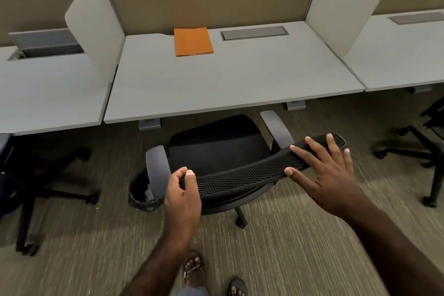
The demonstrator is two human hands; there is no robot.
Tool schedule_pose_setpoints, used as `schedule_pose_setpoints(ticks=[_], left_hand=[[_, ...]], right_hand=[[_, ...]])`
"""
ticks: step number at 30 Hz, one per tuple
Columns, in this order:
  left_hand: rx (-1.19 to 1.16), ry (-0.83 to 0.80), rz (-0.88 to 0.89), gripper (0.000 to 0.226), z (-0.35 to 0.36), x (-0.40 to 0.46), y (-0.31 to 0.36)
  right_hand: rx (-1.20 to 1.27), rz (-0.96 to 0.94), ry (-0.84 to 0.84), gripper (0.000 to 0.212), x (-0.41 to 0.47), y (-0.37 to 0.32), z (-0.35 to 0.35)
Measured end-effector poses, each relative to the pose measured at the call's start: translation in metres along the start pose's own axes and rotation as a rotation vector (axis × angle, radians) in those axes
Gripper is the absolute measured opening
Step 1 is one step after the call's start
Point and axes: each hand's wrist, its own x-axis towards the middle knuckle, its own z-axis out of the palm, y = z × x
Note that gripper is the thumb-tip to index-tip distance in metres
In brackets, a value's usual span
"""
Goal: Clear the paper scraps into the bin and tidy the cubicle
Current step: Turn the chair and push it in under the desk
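Tidying step: pushing office chair [216,149] in toward table [216,94].
My left grip [183,196] wrapping top rail of mesh backrest [247,173], thumb and fingers curled round it. My right hand [326,175] lying flat on same rail, fingers straight, gripping nothing.
No paper scraps showing on table; only orange folded cloth [193,41] near back.
Bin [141,193] standing on carpet just beside chair's left armrest, black liner, contents hard to make out.
Next move calling for straight push, keeping clear of bin.
Chair base mostly hidden.
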Motion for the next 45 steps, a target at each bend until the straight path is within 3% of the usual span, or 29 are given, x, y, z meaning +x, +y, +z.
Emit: schedule_pose_setpoints(ticks=[16,22,28,32,45], left_hand=[[0.019,-0.021,0.028,0.033,-0.011,0.089,0.025],[0.013,-0.053,0.048,0.019,0.0,0.128,0.041],[0.008,-0.083,0.014,0.04,0.017,0.169,0.057],[0.015,-0.131,0.033,0.032,0.027,0.19,0.07],[0.026,-0.159,0.029,0.038,0.046,0.266,0.085]], right_hand=[[0.075,0.07,0.079,0.087,0.047,-0.04,0.021],[0.072,0.078,0.083,0.087,0.089,-0.045,0.024],[0.081,0.077,0.062,0.086,0.14,-0.043,0.019],[0.084,0.086,0.049,0.088,0.166,-0.043,0.015],[0.085,0.107,0.057,0.086,0.237,-0.05,0.013]])
